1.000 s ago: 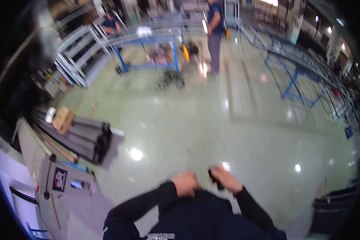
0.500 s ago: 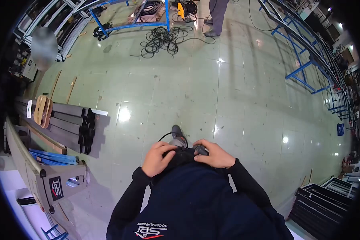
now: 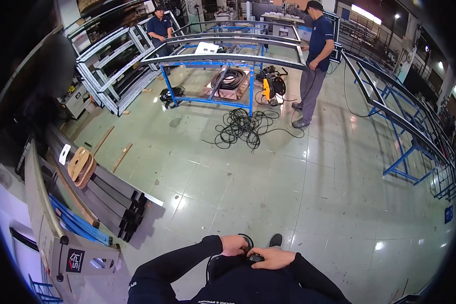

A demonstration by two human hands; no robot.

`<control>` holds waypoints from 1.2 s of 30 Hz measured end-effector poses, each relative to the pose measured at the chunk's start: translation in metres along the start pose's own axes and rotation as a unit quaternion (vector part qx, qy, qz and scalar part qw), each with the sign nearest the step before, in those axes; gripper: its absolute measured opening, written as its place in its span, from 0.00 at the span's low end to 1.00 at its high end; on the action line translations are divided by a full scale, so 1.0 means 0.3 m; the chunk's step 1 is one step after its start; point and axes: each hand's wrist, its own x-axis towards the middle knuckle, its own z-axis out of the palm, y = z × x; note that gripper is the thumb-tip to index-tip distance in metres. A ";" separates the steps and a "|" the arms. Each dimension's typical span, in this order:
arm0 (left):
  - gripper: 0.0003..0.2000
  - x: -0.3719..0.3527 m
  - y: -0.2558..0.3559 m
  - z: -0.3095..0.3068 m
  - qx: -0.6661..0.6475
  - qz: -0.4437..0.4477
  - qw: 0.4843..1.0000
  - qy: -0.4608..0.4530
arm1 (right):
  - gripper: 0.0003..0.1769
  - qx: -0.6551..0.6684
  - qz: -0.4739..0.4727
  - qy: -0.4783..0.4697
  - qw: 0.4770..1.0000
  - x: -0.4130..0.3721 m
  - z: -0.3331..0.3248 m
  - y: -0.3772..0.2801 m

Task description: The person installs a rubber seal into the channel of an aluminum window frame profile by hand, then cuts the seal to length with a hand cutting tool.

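Currently both hands sit together at the waist, against the dark navy jacket (image 3: 248, 283). Right hand (image 3: 272, 257) is clamped on a small dark rounded device (image 3: 255, 258). Left hand (image 3: 234, 245) is just beside it, fingers curled, can't tell its grip. A thin black cable (image 3: 246, 237) loops just above.

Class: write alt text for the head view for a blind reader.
The left hand and right hand meet at the wearer's waist on a small dark object. Ahead, tangled black cables lie on the floor by a blue frame stand and a co-worker.
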 end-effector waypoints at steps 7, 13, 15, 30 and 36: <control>0.06 -0.314 -0.193 0.048 0.023 0.075 0.978 0.196 | 0.25 0.004 -0.095 0.081 0.992 0.017 -0.059 0.078; 0.12 -0.278 0.051 0.163 -0.091 -0.066 0.910 0.400 | 0.27 0.197 -0.077 0.106 0.972 0.038 -0.100 0.124; 0.13 -0.224 0.078 0.168 -0.025 -0.072 0.917 0.392 | 0.24 0.192 -0.039 0.156 0.968 0.049 -0.131 0.087; 0.09 -0.230 0.147 0.222 -0.095 -0.032 0.881 0.463 | 0.23 -0.092 -0.270 0.052 0.957 0.197 -0.147 -0.004; 0.10 -0.204 0.137 0.200 -0.111 -0.010 0.871 0.479 | 0.19 0.024 -0.264 -0.001 0.964 0.244 -0.146 -0.014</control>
